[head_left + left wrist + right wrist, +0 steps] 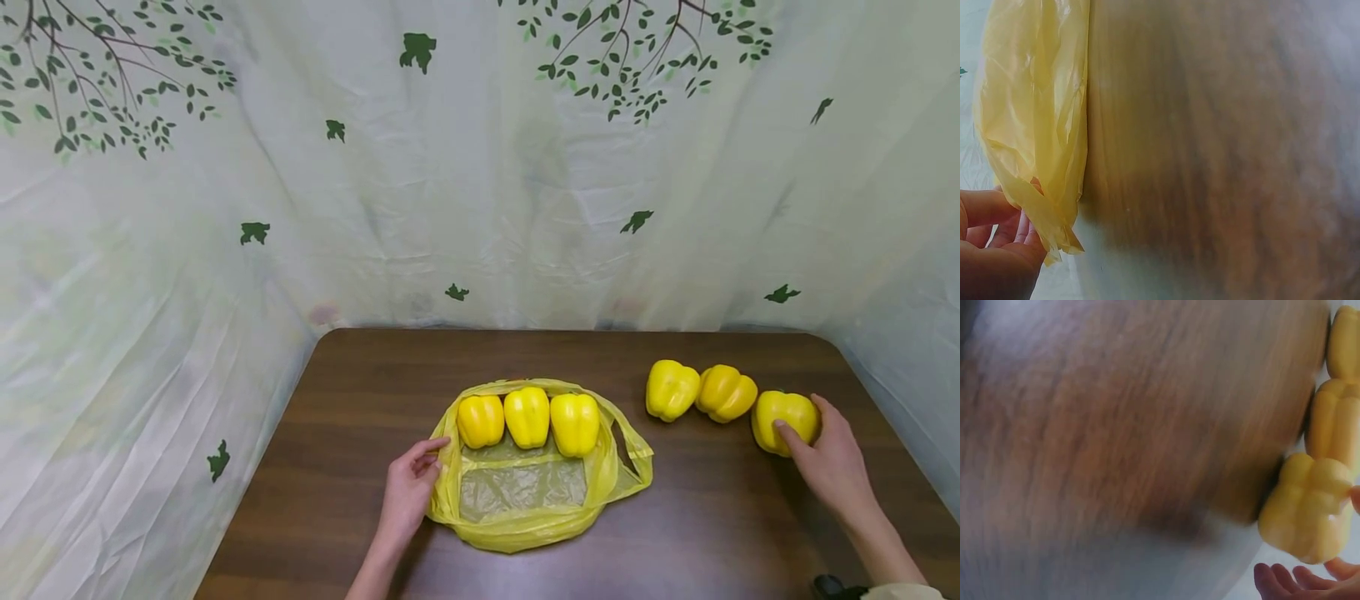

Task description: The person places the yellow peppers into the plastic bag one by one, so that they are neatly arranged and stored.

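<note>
A yellow plastic bag (525, 533) lies spread with its mouth up on the table, three yellow bell peppers (527, 417) in a row along its far side. At the bag's left rim my left hand (408, 487) pinches the thin plastic; in the left wrist view, fingers reach behind the gathered bag end (1054, 212). Over on the right, my right hand (832, 458) holds a yellow bell pepper (783, 417) between thumb and fingers. The right wrist view shows this pepper (1307, 512) with several fingertips (1266, 578) spread just beyond it.
Two more yellow bell peppers, one upright-looking (671, 390) and one turned sideways (726, 393), lie left of the held one. The dark wooden table (360, 392) ends at a pale curtain (487, 208) printed with leaves. Something black (832, 586) shows near the right wrist.
</note>
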{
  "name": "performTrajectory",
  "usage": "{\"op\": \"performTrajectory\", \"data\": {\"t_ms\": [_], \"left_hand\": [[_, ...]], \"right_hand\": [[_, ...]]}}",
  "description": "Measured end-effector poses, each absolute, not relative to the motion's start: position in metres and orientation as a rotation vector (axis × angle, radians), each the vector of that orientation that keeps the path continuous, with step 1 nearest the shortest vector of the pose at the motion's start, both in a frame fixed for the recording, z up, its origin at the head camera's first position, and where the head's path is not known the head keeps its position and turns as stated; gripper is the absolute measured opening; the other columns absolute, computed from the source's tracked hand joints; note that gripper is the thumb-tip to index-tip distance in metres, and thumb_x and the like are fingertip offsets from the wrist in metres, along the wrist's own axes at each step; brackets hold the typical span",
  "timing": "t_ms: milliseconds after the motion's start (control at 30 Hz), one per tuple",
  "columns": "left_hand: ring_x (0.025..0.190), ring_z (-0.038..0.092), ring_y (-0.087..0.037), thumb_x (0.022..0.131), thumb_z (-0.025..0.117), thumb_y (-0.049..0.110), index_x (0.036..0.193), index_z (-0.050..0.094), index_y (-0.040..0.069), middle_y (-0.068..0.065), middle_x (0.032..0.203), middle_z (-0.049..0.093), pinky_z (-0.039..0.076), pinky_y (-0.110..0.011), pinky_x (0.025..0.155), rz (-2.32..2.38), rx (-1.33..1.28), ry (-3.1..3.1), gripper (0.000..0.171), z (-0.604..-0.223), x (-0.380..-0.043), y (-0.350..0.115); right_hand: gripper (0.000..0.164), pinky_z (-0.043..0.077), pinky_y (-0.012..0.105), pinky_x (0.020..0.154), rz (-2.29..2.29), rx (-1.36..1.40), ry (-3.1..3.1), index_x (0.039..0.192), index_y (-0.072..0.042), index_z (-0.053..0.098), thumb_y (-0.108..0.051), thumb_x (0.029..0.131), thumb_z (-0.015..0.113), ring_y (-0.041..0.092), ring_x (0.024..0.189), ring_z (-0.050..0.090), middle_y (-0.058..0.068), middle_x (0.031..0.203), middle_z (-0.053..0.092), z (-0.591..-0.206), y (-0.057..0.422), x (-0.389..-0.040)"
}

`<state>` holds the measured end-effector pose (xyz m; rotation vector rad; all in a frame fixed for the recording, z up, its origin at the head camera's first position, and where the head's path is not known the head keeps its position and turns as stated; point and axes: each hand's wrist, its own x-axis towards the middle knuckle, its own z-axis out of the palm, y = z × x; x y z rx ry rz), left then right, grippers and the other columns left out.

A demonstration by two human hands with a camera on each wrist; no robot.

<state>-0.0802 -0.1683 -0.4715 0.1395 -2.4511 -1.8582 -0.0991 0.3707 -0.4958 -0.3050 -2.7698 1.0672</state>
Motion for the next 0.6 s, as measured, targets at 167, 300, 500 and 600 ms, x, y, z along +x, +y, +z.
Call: {"op": "performTrajectory", "data": {"t_ms": [167,300,500,600], "left_hand": [[0.097,0.061,-0.037,0.087,0.053,-0.019,0.114,0.067,-0.008,-0.024,0.117,0.064,0.051,-0.023,0.079,-1.861,0.137,-2.453,0.033,-0.4720,-0.0805,-0.1689],[0.097,0.061,-0.037,0.086,0.054,-0.019,0.114,0.067,-0.008,-0.024,0.117,0.064,0.051,-0.024,0.078,-1.862,0.136,-2.450,0.033,-0.4720,-0.0803,-0.1686],[0.097,0.061,-0.037,0.086,0.054,-0.019,0.114,0.067,-0.008,-0.024,0.117,0.064,0.051,-0.023,0.078,-1.866,0.136,-2.451,0.033,-0.4723,-0.0812,-0.1690],[0.097,0.061,-0.036,0.086,0.054,-0.019,0.114,0.067,-0.008,-0.024,0.117,0.064,0.050,-0.023,0.078,-1.869,0.141,-2.450,0.033,-0.4725,-0.0809,-0.1693]], "right_hand": [[0.081,0.023,0.073,0.097,1.115,-0.361,-2.795,0.147,0.018,0.007,-0.034,0.101,0.050,0.063,0.122,0.027,0.047,0.142,0.018,-0.4973,0.3721,-0.1002],[0.090,0.027,0.073,0.094,1.160,-0.435,-2.837,0.148,0.016,0.001,-0.044,0.100,0.049,0.062,0.120,0.029,0.046,0.144,0.014,-0.4972,0.3735,-0.1022],[0.096,0.030,0.073,0.091,1.185,-0.492,-2.868,0.148,0.015,-0.001,-0.050,0.099,0.048,0.060,0.117,0.031,0.047,0.144,0.015,-0.4971,0.3749,-0.1031],[0.097,0.030,0.073,0.092,1.192,-0.521,-2.875,0.148,0.015,-0.001,-0.051,0.098,0.048,0.060,0.119,0.030,0.046,0.145,0.015,-0.4955,0.3752,-0.1044]]}}
